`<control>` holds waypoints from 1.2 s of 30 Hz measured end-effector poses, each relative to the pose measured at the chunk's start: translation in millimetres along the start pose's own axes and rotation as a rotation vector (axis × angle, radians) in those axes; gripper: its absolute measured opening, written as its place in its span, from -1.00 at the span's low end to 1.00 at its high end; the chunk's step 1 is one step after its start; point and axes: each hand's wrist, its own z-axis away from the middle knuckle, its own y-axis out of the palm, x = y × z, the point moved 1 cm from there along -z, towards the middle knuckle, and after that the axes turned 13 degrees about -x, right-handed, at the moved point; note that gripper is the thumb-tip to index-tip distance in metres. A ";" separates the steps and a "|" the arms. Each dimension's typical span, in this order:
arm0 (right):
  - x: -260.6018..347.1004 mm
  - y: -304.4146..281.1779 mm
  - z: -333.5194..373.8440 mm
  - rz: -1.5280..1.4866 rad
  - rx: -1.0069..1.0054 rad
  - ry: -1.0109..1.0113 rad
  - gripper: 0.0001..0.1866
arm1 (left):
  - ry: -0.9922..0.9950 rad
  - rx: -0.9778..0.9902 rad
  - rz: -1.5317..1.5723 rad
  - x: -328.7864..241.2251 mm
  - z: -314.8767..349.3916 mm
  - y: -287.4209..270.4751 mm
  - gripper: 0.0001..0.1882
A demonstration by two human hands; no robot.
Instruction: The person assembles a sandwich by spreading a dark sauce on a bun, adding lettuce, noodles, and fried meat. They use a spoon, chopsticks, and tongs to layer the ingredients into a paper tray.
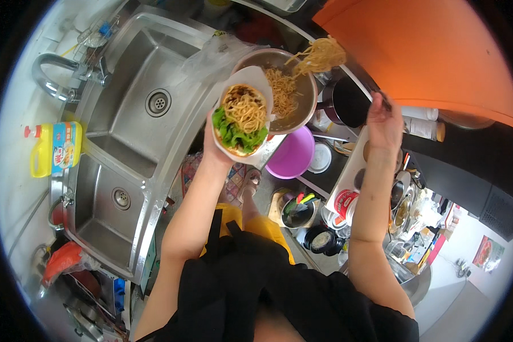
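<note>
Up at the right, the fingers of the right hand (383, 122) are pinched together on a thin utensil, too small to tell whether chopsticks or tongs, and from it a clump of yellow noodles (320, 56) hangs in the air above a steel bowl (302, 111) with more noodles in it. Opposite, the left hand (214, 149) reaches under a white paper bowl (251, 80), fingers wrapped on its underside; the bowl is tilted toward the camera and holds noodles over green lettuce (233, 135). It overlaps the steel bowl's left rim. Below these sit a purple basin (293, 157) and a dark pot (347, 102). Left of the arm runs a double steel sink (125, 154), with a yellow detergent bottle (54, 149) beside it.
</note>
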 end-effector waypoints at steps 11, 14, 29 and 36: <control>77.9 32.2 84.6 -0.089 0.241 0.044 -0.76 | 0.024 -0.037 -0.091 4.4 -31.7 -11.7 -0.52; 69.5 32.3 91.4 -0.054 0.221 0.053 -0.75 | 0.042 -0.069 -0.091 6.8 -29.4 -4.6 -0.52; 1.4 47.3 99.3 0.591 0.361 -0.236 -0.75 | 0.003 -0.044 -0.035 17.9 -9.6 16.7 -0.50; -10.2 71.0 140.3 1.016 1.075 -1.031 -0.87 | 0.063 -0.065 -0.079 15.8 -8.0 11.5 -0.48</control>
